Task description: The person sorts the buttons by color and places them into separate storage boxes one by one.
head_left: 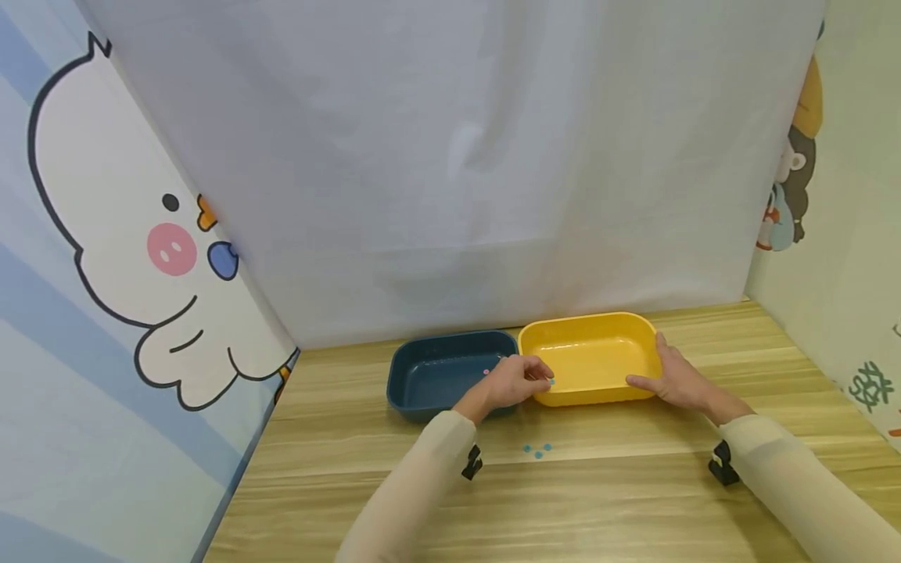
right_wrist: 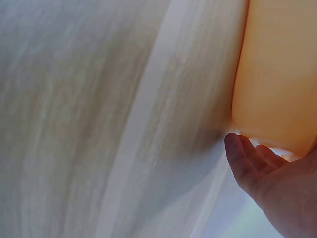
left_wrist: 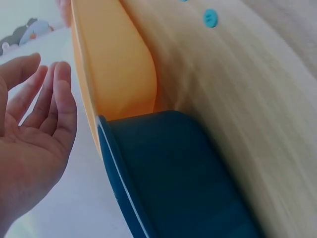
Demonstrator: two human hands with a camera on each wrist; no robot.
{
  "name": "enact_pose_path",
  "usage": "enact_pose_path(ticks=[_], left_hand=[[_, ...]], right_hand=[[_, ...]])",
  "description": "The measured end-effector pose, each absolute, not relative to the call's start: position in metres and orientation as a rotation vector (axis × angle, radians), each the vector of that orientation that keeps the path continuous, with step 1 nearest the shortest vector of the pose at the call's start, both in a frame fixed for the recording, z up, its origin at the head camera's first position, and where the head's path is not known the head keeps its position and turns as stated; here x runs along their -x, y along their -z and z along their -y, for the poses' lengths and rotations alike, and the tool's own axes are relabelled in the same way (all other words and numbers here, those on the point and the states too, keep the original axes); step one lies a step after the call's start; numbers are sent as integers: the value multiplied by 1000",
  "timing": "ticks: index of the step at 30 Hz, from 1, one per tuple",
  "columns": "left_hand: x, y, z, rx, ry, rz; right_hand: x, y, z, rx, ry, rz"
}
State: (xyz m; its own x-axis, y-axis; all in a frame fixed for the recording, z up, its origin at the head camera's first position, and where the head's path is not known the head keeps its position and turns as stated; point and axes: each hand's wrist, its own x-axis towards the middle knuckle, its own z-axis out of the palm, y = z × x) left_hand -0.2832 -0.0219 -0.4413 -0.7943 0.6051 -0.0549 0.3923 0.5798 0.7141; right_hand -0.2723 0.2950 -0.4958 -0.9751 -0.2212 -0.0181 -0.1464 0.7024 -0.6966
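A yellow plastic bin (head_left: pixel 598 395) and a dark blue bin (head_left: pixel 422 410) stand side by side on the wooden table. My left hand (head_left: pixel 510 383) hovers over where they meet, thumb and fingers apart in the left wrist view. By its fingertips, a small blue button (head_left: pixel 552 381) shows against the yellow bin. My right hand (head_left: pixel 679 379) holds the yellow bin's front right corner, thumb at the front rim and fingers along the right side. A pink button (head_left: pixel 486 371) shows inside the blue bin, partly beside the left hand.
Several blue buttons (head_left: pixel 538 455) lie on the table (head_left: pixel 598 500) in front of the bins. A white curtain (head_left: pixel 450 195) hangs behind them. Walls with cartoon prints rise at the left and right.
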Motion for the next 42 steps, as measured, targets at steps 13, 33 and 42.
enact_pose_path(ticks=[13, 33, 42], left_hand=[[259, 459, 41, -964, -937, -2368], [258, 497, 54, -1031, -616, -2442], [259, 503, 54, -1076, -569, -2470]], right_hand=[[272, 496, -294, 300, 1120, -2799], [272, 496, -294, 294, 1133, -2781], [273, 497, -294, 295, 1127, -2787]])
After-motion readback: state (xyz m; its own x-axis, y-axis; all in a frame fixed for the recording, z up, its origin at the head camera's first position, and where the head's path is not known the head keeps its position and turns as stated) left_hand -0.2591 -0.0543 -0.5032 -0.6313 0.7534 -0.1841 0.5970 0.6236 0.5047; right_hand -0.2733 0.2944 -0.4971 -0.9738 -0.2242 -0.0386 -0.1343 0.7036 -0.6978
